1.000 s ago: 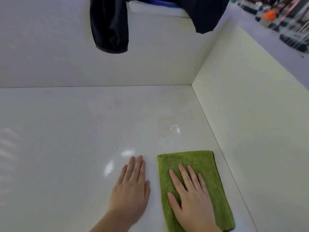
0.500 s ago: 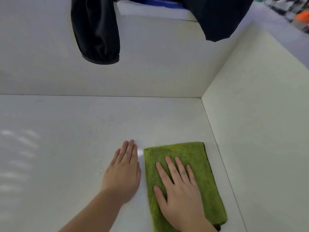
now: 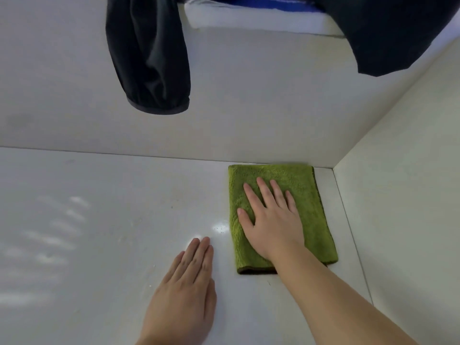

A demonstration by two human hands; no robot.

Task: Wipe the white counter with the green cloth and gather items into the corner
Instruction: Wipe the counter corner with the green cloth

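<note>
Wiping desk [image 3: 99, 220] | right hand [image 3: 271, 220] flat, fingers spread, pressing green cloth [image 3: 315, 220] at back wall near right corner | left hand [image 3: 185, 287] flat on desk, holding nothing | wipe likely partway; gathering not yet done

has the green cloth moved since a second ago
Yes. The green cloth slid away from the person: its far edge now meets the back wall, where bare counter showed between them before.

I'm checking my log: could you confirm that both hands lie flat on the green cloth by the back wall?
Not quite: the head view shows only the right hand flat on the green cloth; the left hand lies flat on the bare white counter beside it.
</note>
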